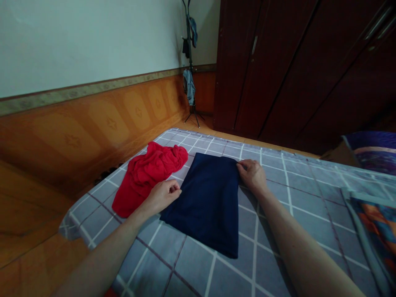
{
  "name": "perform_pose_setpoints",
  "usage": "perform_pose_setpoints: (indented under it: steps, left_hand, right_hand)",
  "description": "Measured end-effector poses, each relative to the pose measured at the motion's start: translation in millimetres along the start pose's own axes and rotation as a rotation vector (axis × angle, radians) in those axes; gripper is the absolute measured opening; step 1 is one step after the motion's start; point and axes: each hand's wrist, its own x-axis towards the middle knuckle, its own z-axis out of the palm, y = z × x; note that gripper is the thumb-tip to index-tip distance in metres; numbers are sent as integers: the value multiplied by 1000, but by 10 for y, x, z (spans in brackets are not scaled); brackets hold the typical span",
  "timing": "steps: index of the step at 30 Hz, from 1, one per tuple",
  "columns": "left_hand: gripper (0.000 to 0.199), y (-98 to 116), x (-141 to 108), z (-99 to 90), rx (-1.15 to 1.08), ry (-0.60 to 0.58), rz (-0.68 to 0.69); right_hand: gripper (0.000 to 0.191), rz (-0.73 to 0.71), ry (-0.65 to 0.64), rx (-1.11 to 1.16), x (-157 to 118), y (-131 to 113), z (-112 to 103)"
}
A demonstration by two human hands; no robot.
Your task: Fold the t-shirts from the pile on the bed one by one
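A navy blue folded garment [208, 200] lies flat on the checked grey bedsheet [198, 264]; its exact kind I cannot make out. My right hand [253, 175] pinches its far right corner between thumb and fingers. At its left edge, my left hand [163, 193] is closed, thumb against the fingers, gripping the cloth's edge there. Just left of the navy garment is a crumpled red cloth [145, 175], partly behind my left hand and forearm.
A colourful folded cloth [377, 222] lies on the bed at the right. Past the far edge stand a dark wardrobe [272, 70] and a coat rack [189, 49] with clothes. A purple bundle [375, 150] sits at the far right. Along the left runs an orange tiled wall [114, 119].
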Motion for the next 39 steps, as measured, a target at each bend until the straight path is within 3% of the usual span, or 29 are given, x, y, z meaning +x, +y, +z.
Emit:
perform_pose_setpoints:
  steps: [4, 8, 12, 18, 21, 23, 27, 34, 39]
  left_hand:
    - [27, 73, 209, -40, 21, 25, 86]
    - [25, 132, 481, 38, 159, 51, 63]
    - [17, 81, 630, 140, 155, 66, 33]
    - [21, -94, 641, 107, 82, 130, 27]
    - [11, -72, 601, 102, 64, 171, 40]
    - [17, -24, 564, 116, 103, 189, 93]
    - [26, 30, 519, 140, 272, 173, 212]
    - [33, -44, 522, 127, 394, 176, 292]
    - [39, -55, 516, 121, 430, 75, 361]
  right_hand:
    - [21, -7, -9, -4, 0, 4, -8]
    - [21, -7, -15, -8, 2, 10, -4]
    - [20, -15, -16, -9, 3, 13, 3]
    - [20, -22, -9, -10, 10, 20, 10]
    - [20, -27, -9, -8, 9, 24, 11]
    - [21, -30, -7, -6, 6, 24, 10]
    - [22, -35, -4, -4, 1, 19, 7]
    - [22, -8, -1, 5, 9, 11, 4]
    - [23, 15, -15, 4, 12, 2, 8]
